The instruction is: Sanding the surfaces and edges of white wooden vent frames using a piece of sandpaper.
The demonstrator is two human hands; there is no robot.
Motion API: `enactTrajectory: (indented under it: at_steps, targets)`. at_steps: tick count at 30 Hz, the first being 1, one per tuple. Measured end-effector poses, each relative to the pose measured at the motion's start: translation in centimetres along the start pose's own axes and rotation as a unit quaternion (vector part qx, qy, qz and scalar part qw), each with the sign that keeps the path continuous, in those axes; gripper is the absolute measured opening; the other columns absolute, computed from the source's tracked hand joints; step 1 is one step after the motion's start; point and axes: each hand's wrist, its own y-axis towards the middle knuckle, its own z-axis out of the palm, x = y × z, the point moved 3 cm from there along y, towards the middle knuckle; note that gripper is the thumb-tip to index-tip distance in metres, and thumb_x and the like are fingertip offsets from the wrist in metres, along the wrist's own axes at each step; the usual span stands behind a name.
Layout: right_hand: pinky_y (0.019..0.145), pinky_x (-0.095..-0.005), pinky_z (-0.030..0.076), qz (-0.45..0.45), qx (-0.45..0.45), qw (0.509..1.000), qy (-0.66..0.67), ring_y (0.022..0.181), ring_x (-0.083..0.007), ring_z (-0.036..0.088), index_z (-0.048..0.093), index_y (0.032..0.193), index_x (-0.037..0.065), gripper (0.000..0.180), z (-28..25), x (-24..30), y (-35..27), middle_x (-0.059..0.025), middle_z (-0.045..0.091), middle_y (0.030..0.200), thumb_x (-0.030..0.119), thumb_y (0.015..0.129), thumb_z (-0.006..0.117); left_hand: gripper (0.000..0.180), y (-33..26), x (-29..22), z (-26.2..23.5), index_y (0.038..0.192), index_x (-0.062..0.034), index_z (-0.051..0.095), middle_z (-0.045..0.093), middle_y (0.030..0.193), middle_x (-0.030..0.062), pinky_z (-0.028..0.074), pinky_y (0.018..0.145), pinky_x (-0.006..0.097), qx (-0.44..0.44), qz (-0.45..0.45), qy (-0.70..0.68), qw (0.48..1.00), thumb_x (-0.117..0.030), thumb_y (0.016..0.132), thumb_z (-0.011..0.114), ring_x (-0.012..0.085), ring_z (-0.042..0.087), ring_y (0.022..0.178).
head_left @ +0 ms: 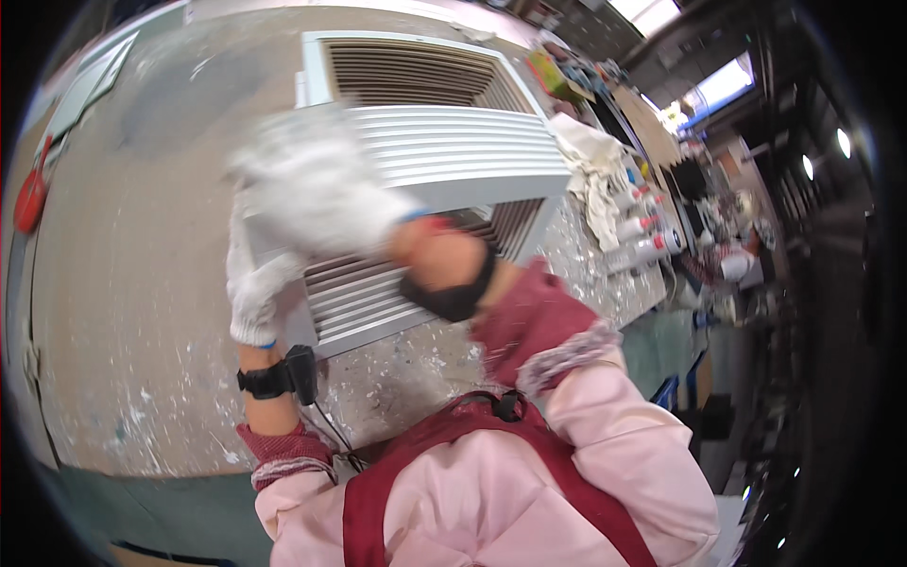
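Observation:
My left hand (253, 298), in a white knit glove, is at the left end of a white louvred vent (453, 146), with its thumb over the corner and its fingers along the outer side. Part of that hand is hidden by my right one. My right hand (316, 184), also gloved in white, crosses over the vent's left end and is smeared by motion. Its fingers cannot be made out. Beneath the vent, nearer to me, more grey-white slats (364, 307) show. Beyond it lies another louvred vent frame (411, 71), with brownish slats inside.
The worktable (161, 312) is spotted with white paint. A red-handled tool (31, 200) lies at its far left edge. On the right are a cream cloth (595, 165) and several bottles, one a white tube-like bottle (642, 250) with a red cap. Clutter fills the back right.

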Motion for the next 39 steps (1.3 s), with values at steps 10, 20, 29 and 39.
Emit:
enactTrajectory:
  at_steps: [10,20,29,39]
  targets:
    - [0.1,-0.0446,0.045,0.461,0.052,0.875,-0.138,0.114,-0.0334,0.06,0.061,0.123,0.009,0.035,-10.3,-17.6,-19.4,-0.0169,0.063,0.121,0.029,0.099,0.045,0.085,-0.8,3.1,-1.2,0.149,0.0003,0.038,0.056,0.132,0.0099,0.046,0.094,0.03,-0.046,0.06,-0.069,0.995,-0.022,0.077,0.078,0.0186,0.055,0.112]
    - [0.1,-0.0622,0.042,0.016,-0.156,0.987,-0.035,0.103,-0.0352,0.065,0.068,0.105,0.003,0.031,-0.8,-0.9,-1.4,-0.0166,0.068,0.108,0.024,0.087,0.053,0.074,-1.5,5.4,-3.9,0.15,-0.0001,0.035,0.055,0.134,0.0082,0.045,0.099,0.032,-0.087,0.026,0.004,0.996,-0.019,0.087,0.068,0.0183,0.056,0.115]
    - [0.098,-0.0441,0.05,0.245,0.075,0.919,-0.3,0.107,-0.0291,0.065,0.063,0.12,0.009,0.035,-8.6,-18.2,-14.7,-0.017,0.065,0.118,0.028,0.099,0.043,0.065,-2.1,5.3,-3.6,0.147,0.0007,0.04,0.056,0.133,0.0074,0.044,0.1,0.03,-0.117,0.018,-0.024,0.993,-0.014,0.088,0.065,0.0173,0.055,0.116]
    - [0.113,-0.0594,0.034,0.156,0.042,0.987,0.0,0.114,-0.0333,0.063,0.064,0.119,0.01,0.036,-4.7,-7.6,-6.5,-0.0196,0.066,0.122,0.026,0.097,0.042,0.058,-1.1,6.2,-5.0,0.14,0.0011,0.047,0.059,0.119,0.005,0.046,0.09,0.029,-0.083,0.043,-0.007,0.996,-0.019,0.089,0.066,0.0146,0.056,0.102]
